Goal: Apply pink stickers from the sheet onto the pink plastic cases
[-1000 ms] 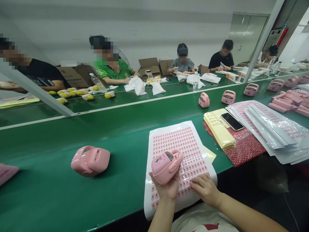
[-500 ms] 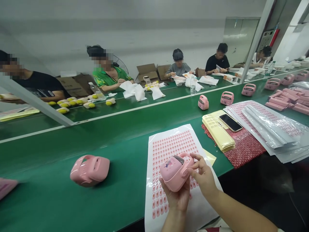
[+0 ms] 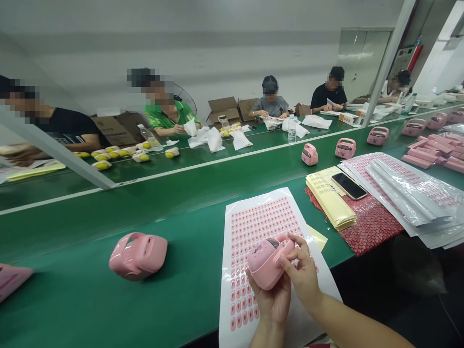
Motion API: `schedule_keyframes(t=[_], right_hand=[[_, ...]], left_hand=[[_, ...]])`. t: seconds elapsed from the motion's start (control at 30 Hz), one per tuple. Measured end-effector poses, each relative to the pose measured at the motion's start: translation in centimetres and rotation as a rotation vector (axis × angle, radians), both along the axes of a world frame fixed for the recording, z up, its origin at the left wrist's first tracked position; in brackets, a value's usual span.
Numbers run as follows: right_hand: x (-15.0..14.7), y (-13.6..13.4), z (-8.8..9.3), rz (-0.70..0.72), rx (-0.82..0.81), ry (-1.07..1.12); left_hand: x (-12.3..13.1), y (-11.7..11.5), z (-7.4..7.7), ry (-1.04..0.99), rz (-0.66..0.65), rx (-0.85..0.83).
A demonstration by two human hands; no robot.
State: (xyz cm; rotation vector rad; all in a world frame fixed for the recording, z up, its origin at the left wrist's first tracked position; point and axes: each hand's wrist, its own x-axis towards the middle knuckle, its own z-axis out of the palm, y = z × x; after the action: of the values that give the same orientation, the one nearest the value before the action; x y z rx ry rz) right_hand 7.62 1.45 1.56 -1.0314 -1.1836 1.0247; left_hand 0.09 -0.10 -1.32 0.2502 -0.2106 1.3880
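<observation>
A rounded, glossy pink plastic case with a loop handle is cradled from below by the cupped left hand, over a white sheet with rows of small pink markings. Its handle side is pinched between the thumb and fingers of the right hand. To the left, a similar pink case is supported by the smooth green worktop.

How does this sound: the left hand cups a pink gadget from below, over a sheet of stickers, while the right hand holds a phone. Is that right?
Not quite: the right hand touches the pink gadget; the phone lies apart, as the head view shows. The left hand does cup the pink gadget from below, over the sheet of stickers.
</observation>
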Motion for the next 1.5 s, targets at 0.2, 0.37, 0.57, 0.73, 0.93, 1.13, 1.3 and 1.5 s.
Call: schedule_keyframes(t=[0.2,0.37,0.57,0.73,0.93,1.13,1.3,1.5], right_hand=[[0.2,0.1,-0.2,-0.021,0.124,-0.142],[1.0,0.4,0.0,-0.128,0.544,-0.499],[1.6,0.1,-0.3,-0.126,0.548,-0.737],[1.0,0.3,-0.1,-0.021,0.357,-0.6],[0.1,0.6,0.0,0.081,0.164,-0.324],[0.7,1.0,-0.7,0.11,-0.018,-0.141],[3.7,-0.6,-3.6,0.262,0.153,-0.49],[5.1,-2.5,-5.9,0.282,0.502,-0.971]], left_hand=[[0.0,0.0,-0.5,-0.035,-0.012,-0.057],[-0.3,-0.1,-0.5,-0.033,-0.03,-0.062],[-0.4,-0.3,0.2,-0.062,-0.029,-0.07],[-0.6,-0.5,-0.7,0.084,0.024,-0.091],[-0.4,-0.7,-0.8,0.088,0.008,-0.121],[-0.5,-0.8,-0.3,0.121,0.068,-0.105],[-3.2,-0.7,0.4,0.171,0.208,-0.143],[-4.9,-0.6,1.4,0.165,0.372,-0.13]])
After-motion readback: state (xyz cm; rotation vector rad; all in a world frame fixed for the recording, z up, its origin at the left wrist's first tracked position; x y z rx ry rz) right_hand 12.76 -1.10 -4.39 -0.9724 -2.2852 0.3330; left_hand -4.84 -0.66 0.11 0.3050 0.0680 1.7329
